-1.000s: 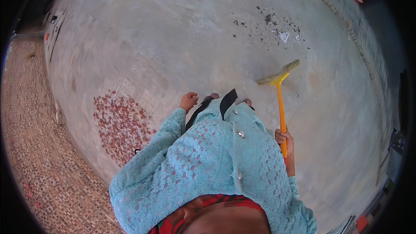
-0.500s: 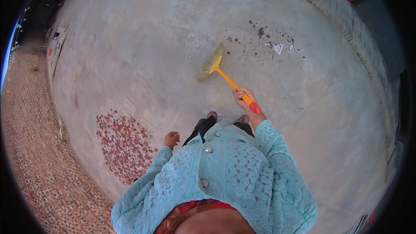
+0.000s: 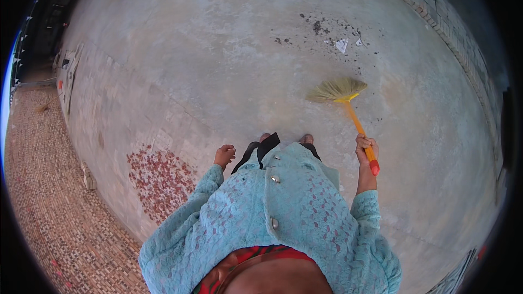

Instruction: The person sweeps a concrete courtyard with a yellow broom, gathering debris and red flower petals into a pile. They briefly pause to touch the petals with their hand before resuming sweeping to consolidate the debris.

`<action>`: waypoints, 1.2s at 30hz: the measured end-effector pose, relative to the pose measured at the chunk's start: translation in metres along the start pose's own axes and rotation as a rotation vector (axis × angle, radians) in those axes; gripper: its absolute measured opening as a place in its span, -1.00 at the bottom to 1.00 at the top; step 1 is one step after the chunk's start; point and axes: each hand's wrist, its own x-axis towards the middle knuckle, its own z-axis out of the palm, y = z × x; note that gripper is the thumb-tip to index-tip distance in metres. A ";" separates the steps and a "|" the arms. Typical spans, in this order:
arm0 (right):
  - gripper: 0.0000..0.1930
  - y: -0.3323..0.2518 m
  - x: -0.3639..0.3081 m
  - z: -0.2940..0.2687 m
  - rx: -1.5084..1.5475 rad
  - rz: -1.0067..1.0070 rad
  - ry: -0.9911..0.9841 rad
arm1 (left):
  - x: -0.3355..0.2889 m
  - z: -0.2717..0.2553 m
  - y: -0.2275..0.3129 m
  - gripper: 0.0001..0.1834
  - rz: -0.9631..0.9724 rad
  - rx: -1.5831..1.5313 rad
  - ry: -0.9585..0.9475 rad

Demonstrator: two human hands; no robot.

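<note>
My right hand [image 3: 366, 148] is wrapped round the orange handle of a broom [image 3: 357, 120], near its red end cap. Its fan of pale yellow-green bristles [image 3: 336, 90] points away from me, ahead and to the right of my feet. Beyond the bristles, dark crumbs and bits of dirt [image 3: 317, 26] lie scattered on the concrete, with a white scrap [image 3: 342, 45] among them. My left hand [image 3: 224, 155] hangs beside my body, its fingers loosely bent and nothing visible in them. The blue lace sleeves reach down both arms.
Small red pieces [image 3: 160, 182] are spread on the concrete floor [image 3: 218, 76] at my left. Further left lies brown patterned paving [image 3: 54, 185]. A low brick edge [image 3: 436, 22] curves along the far right. My shoes [image 3: 307, 138] show below the jacket.
The broom and my right hand have swung to the right, and the bristles now lie to the right of my feet. My left hand has shifted slightly forward and right in the picture.
</note>
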 end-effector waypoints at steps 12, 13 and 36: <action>-0.89 0.038 -0.023 0.065 -0.111 -0.146 -0.130 | 0.017 -0.015 0.020 -0.71 -0.009 -0.010 0.132; -0.88 0.046 -0.018 0.075 -0.109 -0.135 -0.130 | 0.024 -0.017 0.012 -0.72 -0.048 -0.006 0.142; -0.74 0.221 0.289 0.166 -0.400 0.561 -0.007 | 0.177 -0.051 0.164 -0.68 -0.021 -0.122 -0.022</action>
